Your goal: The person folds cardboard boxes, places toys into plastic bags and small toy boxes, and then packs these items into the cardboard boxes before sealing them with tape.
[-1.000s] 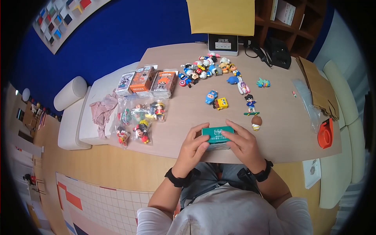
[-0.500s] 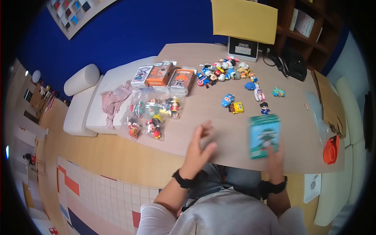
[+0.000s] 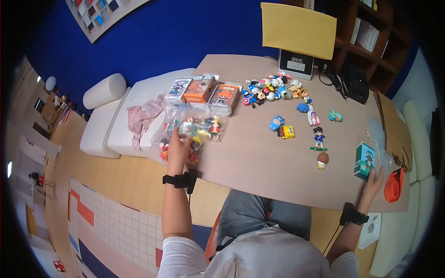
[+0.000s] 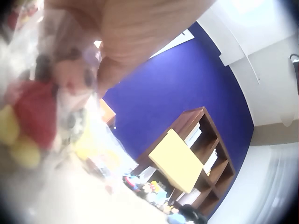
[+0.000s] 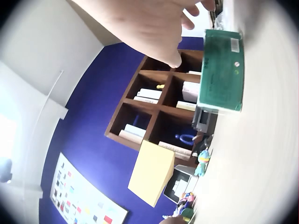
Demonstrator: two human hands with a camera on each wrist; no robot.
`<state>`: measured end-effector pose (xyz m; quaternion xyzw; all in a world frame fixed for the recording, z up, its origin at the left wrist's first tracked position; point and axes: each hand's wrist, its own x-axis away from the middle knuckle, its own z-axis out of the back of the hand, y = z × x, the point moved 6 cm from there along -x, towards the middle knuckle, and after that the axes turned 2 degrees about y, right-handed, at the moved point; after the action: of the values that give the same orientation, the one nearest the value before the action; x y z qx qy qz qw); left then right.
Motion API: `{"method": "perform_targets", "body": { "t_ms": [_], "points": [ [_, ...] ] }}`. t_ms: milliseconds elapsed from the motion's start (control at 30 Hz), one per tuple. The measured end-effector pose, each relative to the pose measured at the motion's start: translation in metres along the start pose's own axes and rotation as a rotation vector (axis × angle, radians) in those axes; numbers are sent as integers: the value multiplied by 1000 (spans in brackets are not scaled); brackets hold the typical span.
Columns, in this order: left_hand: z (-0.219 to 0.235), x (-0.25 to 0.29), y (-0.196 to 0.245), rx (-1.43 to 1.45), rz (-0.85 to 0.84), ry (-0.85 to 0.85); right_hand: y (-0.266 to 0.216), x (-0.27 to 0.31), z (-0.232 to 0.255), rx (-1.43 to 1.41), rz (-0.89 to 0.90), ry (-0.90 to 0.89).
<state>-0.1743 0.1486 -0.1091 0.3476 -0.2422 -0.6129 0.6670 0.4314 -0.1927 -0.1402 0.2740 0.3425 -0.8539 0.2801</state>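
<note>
The green box (image 3: 365,161) is now lying toward the right near side of the table (image 3: 259,169), and the left hand (image 3: 178,150) is reaching over the bagged figures (image 3: 214,128) at left; half a second earlier, both were showing nearer the middle. That hand's fingers are bending over them, though whether they are gripping anything I cannot tell. The right hand (image 3: 372,184) is lingering loosely open beside the box's near end, seemingly holding nothing. The box is running near to far along its long axis, its picture side apparently facing up, a green side facing left; lying so, it is probably resting steadily. Farther out, an orange ring (image 3: 394,186) is lying to its right, loose figures (image 3: 269,91) are crowding the far middle, perhaps heaped for keeping together, and packaged boxes (image 3: 199,90) are sitting far left, apart from them.
</note>
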Motion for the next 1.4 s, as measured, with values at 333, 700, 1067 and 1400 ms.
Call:
{"method": "perform_targets", "body": {
  "t_ms": [333, 700, 1067, 1400],
  "points": [
    [-51, 109, 114, 508, -197, -426, -287, 109, 67, -599, 926, -378],
    [-98, 172, 174, 601, -843, -653, -296, 131, 28, -841, 344, -1011],
    [-126, -30, 142, 48, -825, 156, -204, 123, -8, -1024, -356, -912],
    [-138, -86, 114, -615, -339, 5, -185, 133, -15, -1061, -340, -902]
  ]
}}
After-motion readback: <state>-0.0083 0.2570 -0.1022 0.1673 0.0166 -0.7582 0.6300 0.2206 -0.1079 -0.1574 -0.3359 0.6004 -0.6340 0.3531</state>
